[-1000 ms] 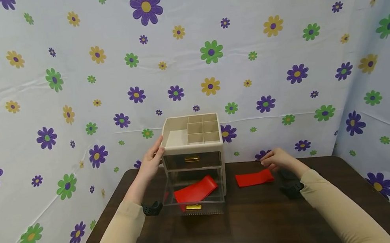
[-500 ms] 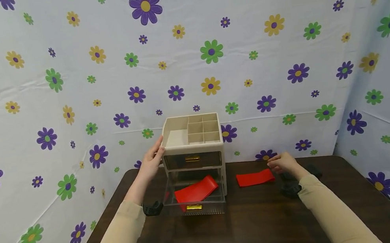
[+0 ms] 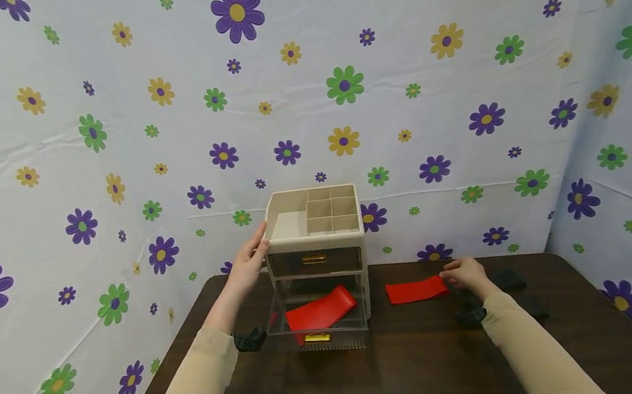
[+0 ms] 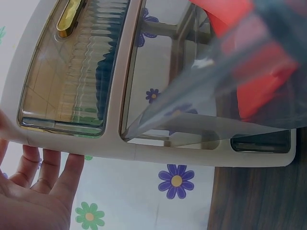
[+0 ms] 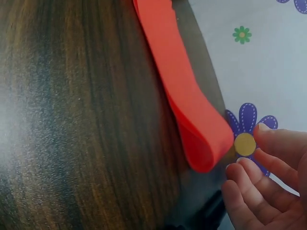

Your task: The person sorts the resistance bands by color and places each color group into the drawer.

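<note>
A cream drawer organizer [image 3: 315, 241] stands on the dark table with its clear lower drawer [image 3: 333, 339] pulled out. Inside that drawer lies a folded red resistance band [image 3: 319, 312]. My left hand [image 3: 247, 265] grips the organizer's upper left front edge, thumb at the front and fingers along the side. A second red resistance band [image 3: 415, 290], a flat loop, lies on the table to the right. My right hand [image 3: 465, 274] is just beyond its looped right end. In the right wrist view, the fingers [image 5: 247, 191] are loosely bent with nothing between them.
Two dark flat pieces [image 3: 508, 278] lie right of my right hand, partly behind the forearm. The organizer's top has a compartment tray [image 3: 318, 213]; its upper drawer [image 3: 316, 261] is closed, with something dark teal [image 4: 103, 81] inside. A flowered cloth [image 3: 307, 114] hangs behind the table.
My right hand has moved right and down to the looped end of the red resistance band on the table, uncovering the dark pieces. My left hand stays on the organizer.
</note>
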